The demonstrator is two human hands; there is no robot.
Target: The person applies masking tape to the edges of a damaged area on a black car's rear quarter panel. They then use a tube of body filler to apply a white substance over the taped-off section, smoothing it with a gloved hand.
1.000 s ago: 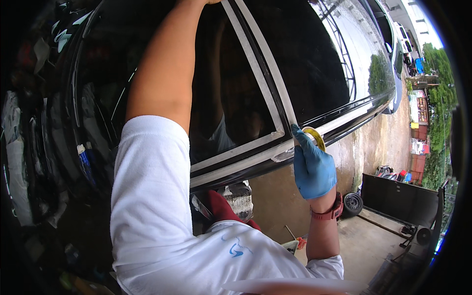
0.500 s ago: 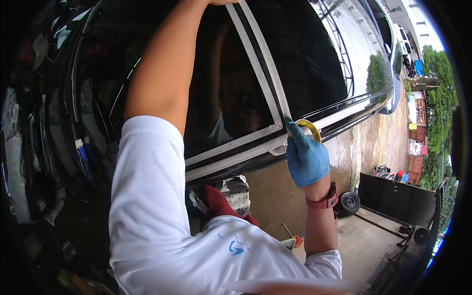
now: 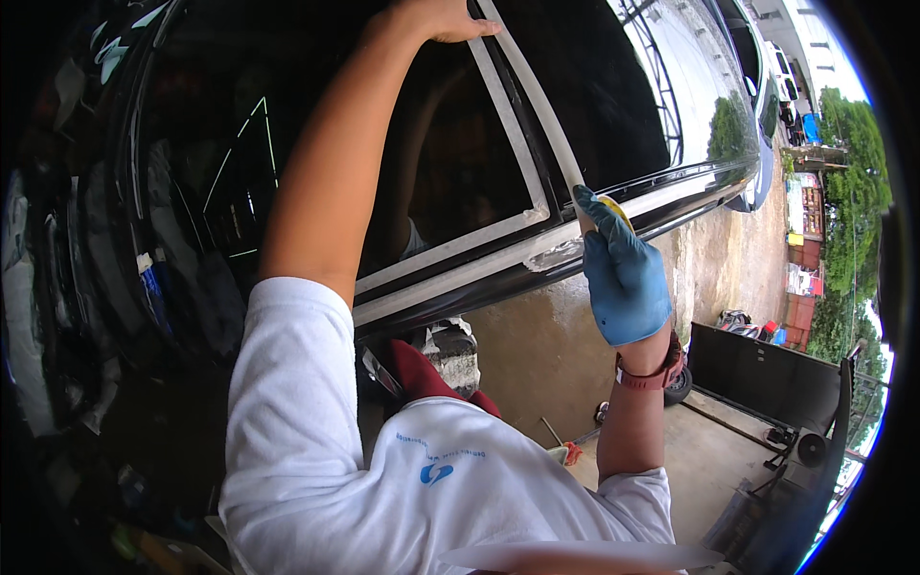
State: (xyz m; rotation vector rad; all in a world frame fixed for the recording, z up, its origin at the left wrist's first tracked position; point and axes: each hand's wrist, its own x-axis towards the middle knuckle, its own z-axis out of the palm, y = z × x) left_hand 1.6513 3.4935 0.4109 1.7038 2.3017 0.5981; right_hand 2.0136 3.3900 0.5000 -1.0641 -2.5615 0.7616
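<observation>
A black car's window edges carry pale masking tape strips [image 3: 508, 125]. My bare left hand [image 3: 443, 17] reaches to the top of the view; its thumb lies out across the upper end of a tape strip, and the other fingers are partly cut off. From there a tape length [image 3: 543, 105] runs down along the dark pillar to my right hand [image 3: 623, 283]. That hand, in a blue glove, is closed around a tape roll [image 3: 608, 204], whose yellow core shows behind the fingers. Crumpled tape [image 3: 556, 253] sticks out near the lower trim strip.
Dark glossy car panel [image 3: 613, 115] spreads to the right, reflecting trees and a roof frame. Below lie a concrete floor [image 3: 537, 374], a black board-like panel [image 3: 757, 379] and a partly hidden wheel [image 3: 678, 386]. A rough pale block [image 3: 452, 355] stands beside my leg.
My left hand has come down into fuller view on the tape. The right hand has shifted right with the roll, and the tape length has swung right, widening the dark gap beside it.
</observation>
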